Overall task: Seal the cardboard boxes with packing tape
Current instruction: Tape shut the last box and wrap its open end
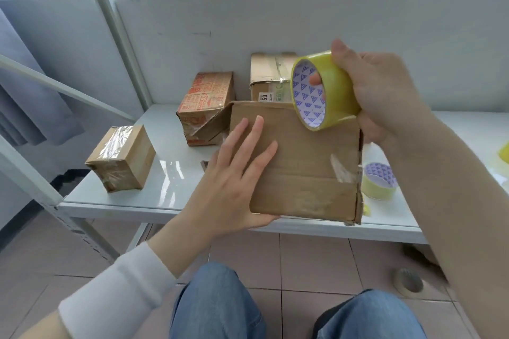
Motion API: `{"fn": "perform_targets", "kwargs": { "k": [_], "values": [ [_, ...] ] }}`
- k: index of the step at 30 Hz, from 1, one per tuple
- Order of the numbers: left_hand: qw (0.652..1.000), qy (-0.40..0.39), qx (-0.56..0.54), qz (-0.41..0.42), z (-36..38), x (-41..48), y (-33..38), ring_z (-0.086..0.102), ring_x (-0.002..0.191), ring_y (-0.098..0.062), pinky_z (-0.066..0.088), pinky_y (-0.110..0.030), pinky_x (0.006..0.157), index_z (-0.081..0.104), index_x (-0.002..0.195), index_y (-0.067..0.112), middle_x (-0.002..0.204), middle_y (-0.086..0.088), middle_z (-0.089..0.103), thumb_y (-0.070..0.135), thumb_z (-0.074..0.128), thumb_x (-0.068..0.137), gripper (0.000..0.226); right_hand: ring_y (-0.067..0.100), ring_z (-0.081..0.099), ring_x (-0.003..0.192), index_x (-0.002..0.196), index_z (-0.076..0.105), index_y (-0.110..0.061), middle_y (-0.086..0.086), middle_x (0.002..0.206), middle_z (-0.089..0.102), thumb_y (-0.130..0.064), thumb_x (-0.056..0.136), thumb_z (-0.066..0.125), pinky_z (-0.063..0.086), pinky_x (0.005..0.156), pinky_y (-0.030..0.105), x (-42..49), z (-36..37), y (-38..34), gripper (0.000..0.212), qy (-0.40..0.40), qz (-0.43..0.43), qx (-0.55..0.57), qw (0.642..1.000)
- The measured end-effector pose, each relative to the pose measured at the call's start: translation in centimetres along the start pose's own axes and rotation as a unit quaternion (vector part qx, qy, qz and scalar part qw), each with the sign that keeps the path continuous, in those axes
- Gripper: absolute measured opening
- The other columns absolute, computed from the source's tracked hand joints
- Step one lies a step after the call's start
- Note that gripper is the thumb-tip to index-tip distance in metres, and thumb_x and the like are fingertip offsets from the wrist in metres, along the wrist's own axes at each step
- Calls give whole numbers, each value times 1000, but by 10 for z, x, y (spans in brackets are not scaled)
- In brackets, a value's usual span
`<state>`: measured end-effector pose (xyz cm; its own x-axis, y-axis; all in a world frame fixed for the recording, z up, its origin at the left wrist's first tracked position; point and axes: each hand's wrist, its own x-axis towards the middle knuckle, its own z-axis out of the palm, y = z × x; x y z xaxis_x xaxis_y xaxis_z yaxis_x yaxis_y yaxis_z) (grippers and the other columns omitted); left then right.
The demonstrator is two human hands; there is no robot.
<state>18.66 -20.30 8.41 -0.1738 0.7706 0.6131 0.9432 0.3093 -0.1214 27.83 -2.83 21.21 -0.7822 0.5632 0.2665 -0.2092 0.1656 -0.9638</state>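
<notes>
A plain brown cardboard box [305,162] stands at the front edge of the white shelf [170,173], its closed flaps facing me. My left hand [234,173] lies on its left part with straight fingers spread over the top and the thumb under the near edge. My right hand [382,93] grips a yellow roll of packing tape [327,88] above the box's far right corner, one finger through the core. An old strip of tape sticks near the box's right edge.
A small taped box [122,158] sits at the shelf's left. A red-printed box [205,104] and a taller brown box [271,74] stand behind. A second tape roll [378,180] lies right of the box, another roll [407,282] on the tiled floor.
</notes>
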Motion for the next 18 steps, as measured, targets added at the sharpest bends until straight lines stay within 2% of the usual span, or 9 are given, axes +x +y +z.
{"fn": "perform_targets", "kwargs": {
  "k": [3,7,11,13,14,16,18],
  "values": [
    [999,13,-32,0,-11,16,-9,30,140,-32,37,-45,107,53,132,4,149,-17,36,70,61,68,92,6,65,58,47,69,-14,-7,58,70,-35,95,50,56,65,25,22,-5,-7,55,1,10,5,1000],
    [998,-57,-25,-10,-10,45,-27,40,135,-26,47,-45,96,54,132,12,142,-7,48,76,44,71,89,7,64,59,75,64,-14,-8,63,70,-36,96,48,56,64,24,56,-4,4,34,2,47,-1,999],
    [987,-156,-14,-37,-5,81,-44,31,137,-21,40,-43,101,39,142,28,147,0,38,83,24,69,93,6,62,64,84,56,-21,-6,74,66,-25,93,53,52,63,21,85,-8,30,11,44,59,-25,997],
    [981,-188,-3,-42,0,98,-47,25,138,-19,28,-45,108,34,143,33,149,2,32,86,18,64,98,10,63,74,89,56,-20,-5,75,67,-18,93,53,50,74,24,94,-9,44,6,49,60,-6,997],
    [978,-203,-4,-44,2,106,-46,21,141,-20,21,-49,111,34,143,32,152,3,29,88,20,63,98,13,62,79,93,56,-19,-4,76,67,-17,93,52,49,80,26,98,-9,51,4,47,57,-14,997],
    [967,-245,-25,-59,7,120,-44,10,146,-18,14,-54,114,33,142,29,157,6,19,84,35,70,90,14,61,81,103,56,-14,-4,77,67,-21,95,53,47,79,23,103,-6,62,11,53,49,-52,996],
    [961,-267,-38,-70,10,128,-44,8,146,-14,24,-50,112,32,141,29,157,10,18,74,43,77,80,11,63,76,106,58,-11,-5,77,67,-25,94,55,50,74,21,107,-5,66,19,77,36,-74,994]
  ]
}}
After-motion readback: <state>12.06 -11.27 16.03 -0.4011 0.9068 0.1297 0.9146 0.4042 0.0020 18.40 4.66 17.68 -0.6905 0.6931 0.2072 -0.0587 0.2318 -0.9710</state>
